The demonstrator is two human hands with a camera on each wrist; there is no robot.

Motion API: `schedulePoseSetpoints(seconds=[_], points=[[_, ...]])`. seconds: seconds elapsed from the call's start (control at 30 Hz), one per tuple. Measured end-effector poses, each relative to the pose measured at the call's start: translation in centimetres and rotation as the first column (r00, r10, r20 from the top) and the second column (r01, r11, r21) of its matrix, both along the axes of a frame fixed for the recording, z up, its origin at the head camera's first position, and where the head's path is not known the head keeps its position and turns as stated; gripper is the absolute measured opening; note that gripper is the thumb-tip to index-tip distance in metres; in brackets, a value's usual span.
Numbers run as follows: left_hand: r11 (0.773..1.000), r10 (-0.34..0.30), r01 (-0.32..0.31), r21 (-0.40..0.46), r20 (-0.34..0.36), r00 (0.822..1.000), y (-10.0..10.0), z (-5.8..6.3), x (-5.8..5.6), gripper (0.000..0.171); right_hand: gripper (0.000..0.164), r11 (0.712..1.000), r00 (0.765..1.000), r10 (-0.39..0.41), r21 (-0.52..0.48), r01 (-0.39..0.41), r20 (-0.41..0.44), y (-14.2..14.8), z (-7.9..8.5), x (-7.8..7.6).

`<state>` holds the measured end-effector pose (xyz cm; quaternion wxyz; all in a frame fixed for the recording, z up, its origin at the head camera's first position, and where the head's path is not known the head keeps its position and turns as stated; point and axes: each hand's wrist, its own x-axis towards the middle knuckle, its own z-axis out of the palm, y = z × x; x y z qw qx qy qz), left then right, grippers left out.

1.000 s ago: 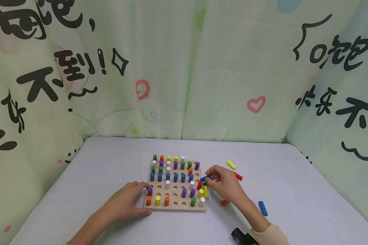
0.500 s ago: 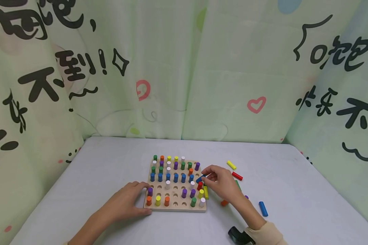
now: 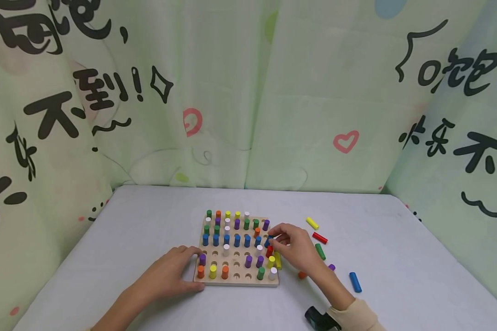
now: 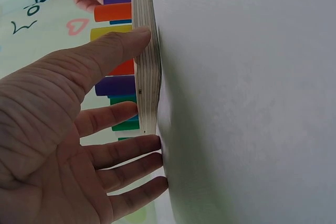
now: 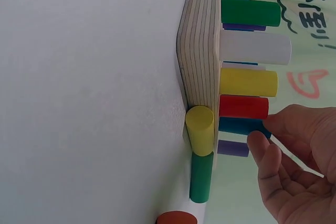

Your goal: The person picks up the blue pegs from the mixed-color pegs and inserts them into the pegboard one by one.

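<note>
A wooden pegboard (image 3: 237, 282) with rows of coloured pegs lies on the table. My left hand (image 3: 170, 271) steadies its left front corner, thumb against the front edge and the other fingers fairly straight along the left side, as the left wrist view also shows. Between thumb and fingertips, my right hand (image 3: 294, 246) pinches a blue peg (image 5: 239, 125) at the board's right edge, at the right end of the blue row. That peg stands upright from the board, behind a red peg (image 5: 244, 106) in the right wrist view; how deep it sits is hidden.
Against the board's right side are a loose yellow peg (image 5: 200, 129) and a green one (image 5: 201, 177). Farther right lie loose yellow (image 3: 312, 223), red (image 3: 320, 237), green (image 3: 320, 251), purple (image 3: 332, 266), orange (image 3: 302, 275) and blue (image 3: 355, 282) pegs. A patterned curtain (image 3: 215, 151) surrounds the table.
My right hand has moved left with the blue peg, from beside the board to its right edge, uncovering loose green and purple pegs. The left hand has stayed at its corner.
</note>
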<state>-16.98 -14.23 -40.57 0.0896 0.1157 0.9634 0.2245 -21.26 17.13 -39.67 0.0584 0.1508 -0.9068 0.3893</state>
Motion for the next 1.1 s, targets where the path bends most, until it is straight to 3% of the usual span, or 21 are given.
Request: schedulePoseSetpoints(seconds=[1.1], points=[[1.0, -0.015, 0.015, 0.008, -0.025, 1.0, -0.11, -0.19, -0.07, 0.074, 0.016, 0.999, 0.999, -0.03, 0.039, 0.032, -0.03, 0.2, 0.03, 0.3]])
